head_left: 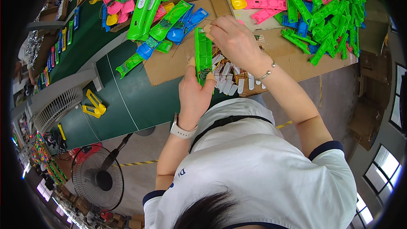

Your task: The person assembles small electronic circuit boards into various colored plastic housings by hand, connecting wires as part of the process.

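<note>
My left hand [196, 95] grips the lower end of a long green plastic shell [204, 53], held upright over the cardboard. A small circuit board [204, 73] sits inside the shell near my left thumb. My right hand [237, 42] is closed in a pinch at the shell's upper end; what lies between its fingertips is hidden. Tan covers wrap some fingertips of both hands. Below my right hand, several small white rectangular parts [228, 78] with thin red wires lie in a cluster on the cardboard sheet [161, 70].
Green, blue and pink shells [335, 21] are heaped at the right. More coloured shells with boards and wires [169, 21] lie at the left. Two yellow frames [94, 104] rest on the green table [123, 97]. A grey fan [59, 106] and a black fan [101, 179] stand left.
</note>
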The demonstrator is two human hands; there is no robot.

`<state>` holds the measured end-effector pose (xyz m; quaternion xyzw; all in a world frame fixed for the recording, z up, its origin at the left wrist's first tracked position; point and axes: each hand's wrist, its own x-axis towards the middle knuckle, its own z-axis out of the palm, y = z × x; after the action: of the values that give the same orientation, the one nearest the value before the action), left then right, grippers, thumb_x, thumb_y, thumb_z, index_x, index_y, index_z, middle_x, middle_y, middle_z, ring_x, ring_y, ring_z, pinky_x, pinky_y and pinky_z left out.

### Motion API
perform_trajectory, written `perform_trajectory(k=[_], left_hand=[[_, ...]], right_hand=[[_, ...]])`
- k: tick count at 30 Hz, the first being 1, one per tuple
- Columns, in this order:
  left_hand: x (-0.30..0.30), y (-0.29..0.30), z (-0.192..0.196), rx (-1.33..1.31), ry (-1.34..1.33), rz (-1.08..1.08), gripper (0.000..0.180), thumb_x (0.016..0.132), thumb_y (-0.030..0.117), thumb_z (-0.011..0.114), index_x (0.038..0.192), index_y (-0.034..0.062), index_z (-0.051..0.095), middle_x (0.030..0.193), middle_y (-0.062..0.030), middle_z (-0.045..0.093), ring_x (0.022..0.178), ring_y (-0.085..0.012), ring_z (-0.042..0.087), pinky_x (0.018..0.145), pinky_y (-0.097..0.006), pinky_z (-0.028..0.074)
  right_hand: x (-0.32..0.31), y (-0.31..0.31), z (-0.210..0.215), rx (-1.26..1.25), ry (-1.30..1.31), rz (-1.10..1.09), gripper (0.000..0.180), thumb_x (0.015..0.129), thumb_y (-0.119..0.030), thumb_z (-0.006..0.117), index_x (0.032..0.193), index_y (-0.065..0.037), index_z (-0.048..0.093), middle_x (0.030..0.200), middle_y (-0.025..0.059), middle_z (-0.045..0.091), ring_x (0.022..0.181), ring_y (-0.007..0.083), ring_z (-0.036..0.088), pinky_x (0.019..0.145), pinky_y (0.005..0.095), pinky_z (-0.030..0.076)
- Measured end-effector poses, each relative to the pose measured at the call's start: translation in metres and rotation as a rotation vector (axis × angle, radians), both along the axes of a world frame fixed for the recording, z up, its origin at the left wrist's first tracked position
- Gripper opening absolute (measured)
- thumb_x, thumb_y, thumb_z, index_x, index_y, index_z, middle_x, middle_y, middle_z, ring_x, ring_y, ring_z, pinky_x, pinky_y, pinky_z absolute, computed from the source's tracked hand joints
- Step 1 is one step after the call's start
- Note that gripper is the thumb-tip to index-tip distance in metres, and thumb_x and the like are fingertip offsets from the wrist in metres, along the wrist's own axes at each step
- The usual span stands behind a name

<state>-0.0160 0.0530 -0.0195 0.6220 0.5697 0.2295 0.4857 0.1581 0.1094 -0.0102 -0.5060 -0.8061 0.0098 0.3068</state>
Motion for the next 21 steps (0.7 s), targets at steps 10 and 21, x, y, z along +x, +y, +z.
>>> perform_trajectory(k=[10, 21], left_hand=[[0.014, -0.008, -0.003, -0.12, -0.107, 0.085, 0.028, 0.081, 0.013, 0.059, 0.103, -0.0023, 0.049, 0.076, -0.0162, 0.063, 0.067, -0.0323, 0.062, 0.062, -0.041, 0.047], [0.015, -0.012, -0.005, -0.067, 0.037, -0.026, 0.032, 0.082, 0.013, 0.058, 0.107, -0.0042, 0.047, 0.075, -0.0195, 0.062, 0.07, -0.0359, 0.062, 0.062, -0.043, 0.047]], right_hand=[[0.0, 0.0, -0.001, -0.139, -0.202, 0.074, 0.015, 0.069, -0.007, 0.058, 0.084, -0.004, 0.057, 0.083, 0.0078, 0.052, 0.084, 0.0242, 0.055, 0.071, 0.0323, 0.048], [0.009, 0.001, -0.003, -0.17, -0.282, 0.103, 0.009, 0.068, -0.008, 0.058, 0.076, -0.003, 0.056, 0.08, 0.0077, 0.051, 0.082, 0.0223, 0.056, 0.067, 0.0317, 0.049]])
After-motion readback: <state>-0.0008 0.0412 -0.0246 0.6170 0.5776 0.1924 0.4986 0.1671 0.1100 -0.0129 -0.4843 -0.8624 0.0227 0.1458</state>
